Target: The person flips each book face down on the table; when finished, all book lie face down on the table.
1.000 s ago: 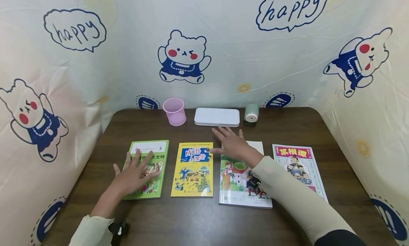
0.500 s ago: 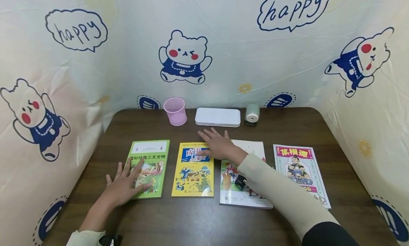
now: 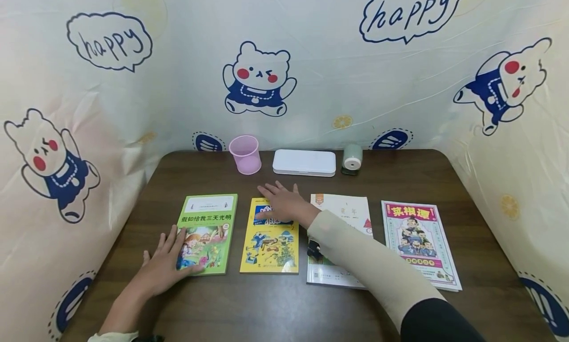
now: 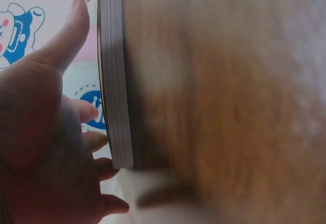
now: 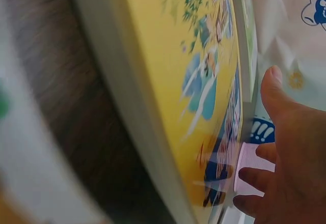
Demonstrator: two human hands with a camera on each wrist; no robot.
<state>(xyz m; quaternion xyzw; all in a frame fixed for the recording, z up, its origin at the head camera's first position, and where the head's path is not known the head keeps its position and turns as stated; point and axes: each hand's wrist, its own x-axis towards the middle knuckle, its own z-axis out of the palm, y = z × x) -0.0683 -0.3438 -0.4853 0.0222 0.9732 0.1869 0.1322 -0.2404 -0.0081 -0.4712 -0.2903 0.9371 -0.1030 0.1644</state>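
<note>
On the table's left side lies a green-covered book (image 3: 206,238) with an illustrated front. My left hand (image 3: 162,265) is at its lower left edge, fingers spread and overlapping the cover. The left wrist view shows that book's page block (image 4: 114,76) beside the extended fingers. Over the top of a yellow book (image 3: 270,253) my right hand (image 3: 284,206) reaches with fingers stretched out, hiding part of the title. From the right wrist, the yellow cover (image 5: 178,96) shows below the hand, fingertips over its far end. Neither hand grips anything.
Under the right forearm lies a white illustrated book (image 3: 340,206); right of it is a pink-and-blue book (image 3: 420,243). Along the table's back edge stand a pink cup (image 3: 246,155), a white flat case (image 3: 304,163) and a small green device (image 3: 352,158). Printed cloth surrounds the table.
My right hand has moved left from the white book to over the yellow one. My left hand has slid down and left, uncovering more of the green book. The books have stayed put.
</note>
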